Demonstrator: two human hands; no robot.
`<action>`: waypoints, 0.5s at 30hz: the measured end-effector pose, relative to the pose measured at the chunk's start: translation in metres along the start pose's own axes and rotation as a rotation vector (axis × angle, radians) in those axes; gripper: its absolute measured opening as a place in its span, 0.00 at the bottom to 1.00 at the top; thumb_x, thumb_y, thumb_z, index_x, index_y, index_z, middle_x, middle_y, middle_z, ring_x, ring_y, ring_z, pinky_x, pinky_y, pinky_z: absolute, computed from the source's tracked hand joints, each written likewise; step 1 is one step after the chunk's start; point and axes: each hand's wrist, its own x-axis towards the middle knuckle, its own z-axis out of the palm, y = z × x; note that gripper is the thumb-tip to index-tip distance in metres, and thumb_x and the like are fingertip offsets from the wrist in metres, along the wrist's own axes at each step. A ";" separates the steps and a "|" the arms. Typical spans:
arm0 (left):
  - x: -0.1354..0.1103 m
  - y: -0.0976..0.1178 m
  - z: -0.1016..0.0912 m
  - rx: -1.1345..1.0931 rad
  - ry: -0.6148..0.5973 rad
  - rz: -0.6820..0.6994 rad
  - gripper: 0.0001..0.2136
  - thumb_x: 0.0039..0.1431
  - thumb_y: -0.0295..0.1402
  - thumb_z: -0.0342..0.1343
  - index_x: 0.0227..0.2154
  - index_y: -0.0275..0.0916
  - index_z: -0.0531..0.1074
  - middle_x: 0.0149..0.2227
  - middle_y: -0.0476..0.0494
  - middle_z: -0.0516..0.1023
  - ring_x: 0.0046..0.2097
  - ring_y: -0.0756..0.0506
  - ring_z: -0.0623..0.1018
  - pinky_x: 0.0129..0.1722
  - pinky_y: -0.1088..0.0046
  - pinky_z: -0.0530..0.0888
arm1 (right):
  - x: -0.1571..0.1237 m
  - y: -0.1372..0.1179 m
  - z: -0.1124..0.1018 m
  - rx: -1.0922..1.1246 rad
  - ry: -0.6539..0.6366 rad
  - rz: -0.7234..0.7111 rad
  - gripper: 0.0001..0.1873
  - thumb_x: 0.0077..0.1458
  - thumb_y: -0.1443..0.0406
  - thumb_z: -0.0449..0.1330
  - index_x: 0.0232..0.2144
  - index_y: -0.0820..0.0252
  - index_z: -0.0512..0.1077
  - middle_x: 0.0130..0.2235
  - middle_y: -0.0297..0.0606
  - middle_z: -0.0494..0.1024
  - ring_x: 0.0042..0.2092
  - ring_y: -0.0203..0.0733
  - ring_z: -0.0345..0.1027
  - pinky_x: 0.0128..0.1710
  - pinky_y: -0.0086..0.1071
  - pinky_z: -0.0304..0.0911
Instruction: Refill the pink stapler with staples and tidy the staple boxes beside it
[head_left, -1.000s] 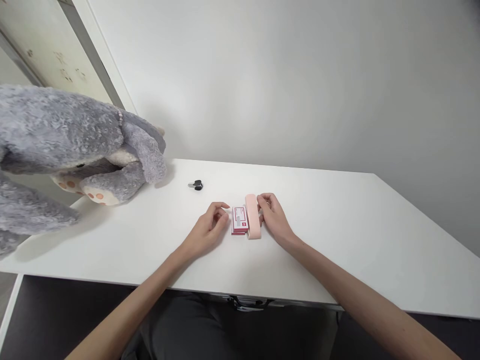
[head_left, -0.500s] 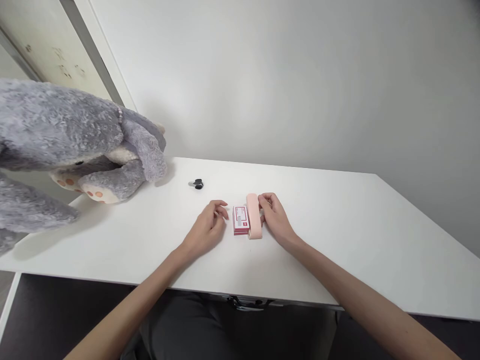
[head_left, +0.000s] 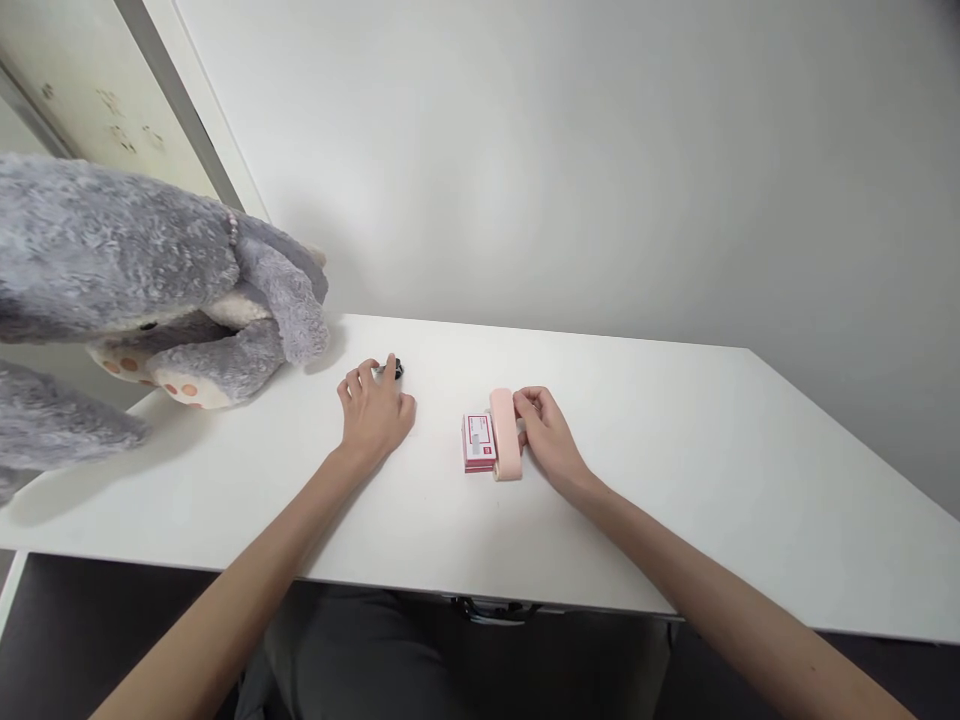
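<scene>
My left hand (head_left: 373, 412) is open, palm down with fingers spread, and its fingertips reach the small black tool with a metal end (head_left: 398, 369), which looks like a staple remover. The fingers hide most of that tool. A pink stapler (head_left: 506, 436) stands on the table, its long side pointing away from me. My right hand (head_left: 549, 432) grips it from the right, thumb near its far end and the other fingers curled and partly hidden. Against its left side are red-and-white small boxes (head_left: 478, 438), apparently stacked.
The white table (head_left: 637, 480) runs along a pale wall (head_left: 562, 180). A large grey plush toy (head_left: 120, 250) takes up the left end, with its paws on the tabletop. Below the front edge a dark handle (head_left: 495, 612) shows.
My left hand has moved left and away from me, from beside the boxes to the black tool, and its fingers have spread. My right hand stays at the stapler.
</scene>
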 end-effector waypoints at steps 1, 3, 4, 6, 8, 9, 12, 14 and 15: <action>0.000 0.001 0.000 0.003 -0.007 0.001 0.29 0.65 0.32 0.47 0.68 0.31 0.64 0.63 0.22 0.64 0.62 0.25 0.65 0.63 0.43 0.61 | 0.000 0.000 0.000 -0.003 -0.003 0.000 0.19 0.64 0.45 0.58 0.41 0.51 0.68 0.43 0.35 0.75 0.35 0.39 0.70 0.29 0.34 0.67; -0.002 0.001 -0.001 -0.015 -0.016 0.027 0.27 0.65 0.32 0.46 0.67 0.33 0.67 0.63 0.24 0.66 0.62 0.26 0.65 0.63 0.42 0.61 | 0.000 -0.001 0.001 -0.010 -0.007 0.000 0.18 0.64 0.45 0.58 0.41 0.51 0.67 0.43 0.35 0.75 0.36 0.40 0.70 0.29 0.34 0.67; -0.003 0.001 -0.002 -0.036 -0.018 0.049 0.27 0.65 0.31 0.46 0.66 0.34 0.68 0.62 0.25 0.68 0.62 0.26 0.65 0.63 0.42 0.61 | 0.000 -0.001 0.001 -0.012 -0.008 0.001 0.18 0.64 0.45 0.58 0.41 0.50 0.67 0.43 0.35 0.75 0.36 0.40 0.70 0.29 0.34 0.67; -0.004 0.002 -0.003 -0.097 -0.015 0.115 0.26 0.66 0.31 0.46 0.65 0.36 0.70 0.62 0.27 0.71 0.62 0.27 0.66 0.64 0.42 0.61 | 0.000 -0.001 0.001 -0.015 -0.006 0.002 0.18 0.64 0.45 0.58 0.41 0.50 0.68 0.43 0.35 0.75 0.37 0.41 0.70 0.29 0.34 0.67; -0.006 0.004 -0.004 -0.164 -0.022 0.196 0.25 0.66 0.30 0.46 0.64 0.38 0.71 0.61 0.29 0.73 0.63 0.28 0.66 0.63 0.41 0.62 | 0.001 -0.001 0.001 -0.017 -0.005 0.003 0.18 0.64 0.45 0.58 0.41 0.50 0.68 0.43 0.35 0.75 0.37 0.41 0.71 0.29 0.34 0.67; -0.008 0.005 -0.005 -0.195 -0.037 0.236 0.25 0.66 0.29 0.46 0.64 0.39 0.72 0.60 0.30 0.74 0.62 0.28 0.67 0.63 0.41 0.63 | 0.001 -0.001 0.001 -0.020 -0.005 0.003 0.17 0.64 0.45 0.58 0.41 0.50 0.68 0.43 0.35 0.75 0.37 0.41 0.71 0.29 0.34 0.67; -0.013 0.012 -0.007 -0.298 -0.124 0.357 0.26 0.65 0.27 0.45 0.65 0.40 0.70 0.60 0.33 0.75 0.60 0.32 0.70 0.61 0.45 0.68 | 0.002 0.000 0.001 -0.031 -0.007 0.002 0.17 0.64 0.45 0.57 0.41 0.50 0.68 0.43 0.35 0.75 0.37 0.41 0.70 0.30 0.33 0.67; -0.017 0.018 -0.008 -0.367 -0.173 0.443 0.28 0.65 0.24 0.45 0.66 0.42 0.69 0.60 0.36 0.75 0.59 0.35 0.71 0.62 0.49 0.69 | 0.002 0.000 0.001 -0.037 -0.008 -0.001 0.18 0.64 0.45 0.57 0.41 0.50 0.68 0.43 0.35 0.75 0.37 0.40 0.70 0.30 0.33 0.67; -0.020 0.021 -0.008 -0.399 -0.187 0.483 0.28 0.64 0.23 0.45 0.66 0.42 0.69 0.60 0.37 0.75 0.60 0.36 0.71 0.62 0.50 0.68 | 0.002 0.000 0.001 -0.039 -0.007 -0.001 0.18 0.64 0.45 0.57 0.41 0.50 0.68 0.43 0.35 0.75 0.37 0.40 0.70 0.30 0.33 0.67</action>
